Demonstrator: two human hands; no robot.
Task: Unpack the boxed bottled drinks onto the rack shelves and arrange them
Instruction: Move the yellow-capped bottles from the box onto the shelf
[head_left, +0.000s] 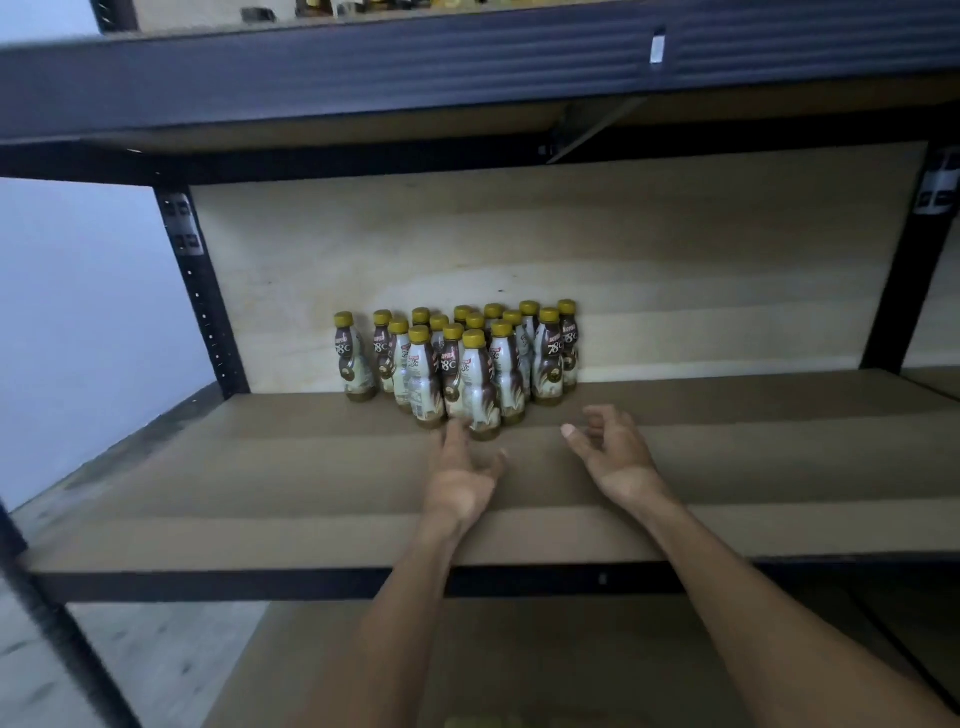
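Brown board shelf (260, 467) in a dark metal rack (208, 301), pale wall at nine o'clock. At twelve o'clock on the board, against the back panel: cluster of yellow-capped bottles (548, 358), upright, close-set in uneven rows, with one lone bottle (353, 358) apart at the cluster's nine o'clock. Left hand (462, 478) spread and empty, fingertips at the foot of the front bottle (480, 384); touching or just short, cannot tell through blur. Right hand (618, 457) at its three o'clock, loosely curled, holding nothing, palm turned inward. Likely risk: tipping the front bottle back into its neighbours with a low shove, given tall, narrow, crowded shapes; likewise toppling the outer ones with a careless sideways sweep.
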